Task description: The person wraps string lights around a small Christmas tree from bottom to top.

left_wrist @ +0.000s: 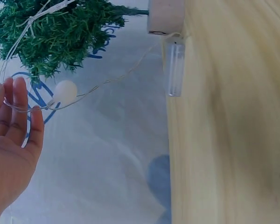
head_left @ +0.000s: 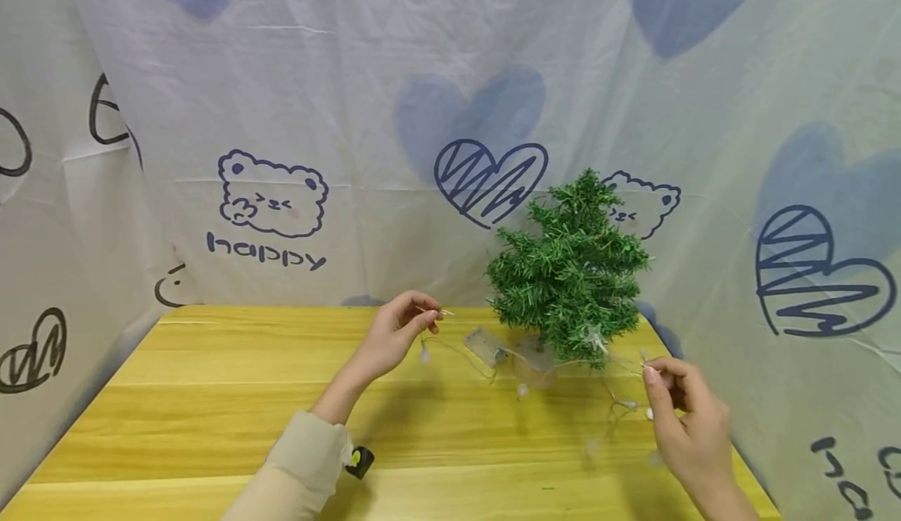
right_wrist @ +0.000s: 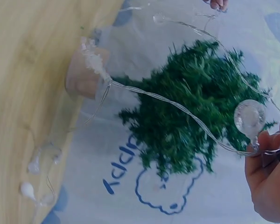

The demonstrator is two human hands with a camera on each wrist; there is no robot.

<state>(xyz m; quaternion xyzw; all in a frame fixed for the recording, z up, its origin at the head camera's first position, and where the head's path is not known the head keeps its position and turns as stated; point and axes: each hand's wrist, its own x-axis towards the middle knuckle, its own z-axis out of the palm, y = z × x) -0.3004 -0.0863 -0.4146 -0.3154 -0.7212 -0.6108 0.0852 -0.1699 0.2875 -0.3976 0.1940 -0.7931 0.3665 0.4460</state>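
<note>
A small green artificial Christmas tree (head_left: pixel 566 271) stands at the back right of the table on a pale block-like base (left_wrist: pixel 166 16). My left hand (head_left: pixel 394 337) pinches a thin wire of the fairy lights (right_wrist: pixel 177 105) between thumb and fingertips, left of the tree. A round white bulb (left_wrist: pixel 65 92) hangs close to those fingers. At the front right, my right hand (head_left: pixel 693 411) pinches another stretch of the wire, a clear round bulb (right_wrist: pixel 250 116) right at its fingertips. The string sags between both hands in front of the tree. A clear battery case (head_left: pixel 484 346) lies beside the base.
More bulbs (right_wrist: pixel 27 190) dangle below the right hand over the wooden table (head_left: pixel 211 396). A small black object (head_left: pixel 360 462) with a yellow-green patch shows beside the left sleeve. Printed white cloth (head_left: pixel 366 114) hangs behind the table and at both sides.
</note>
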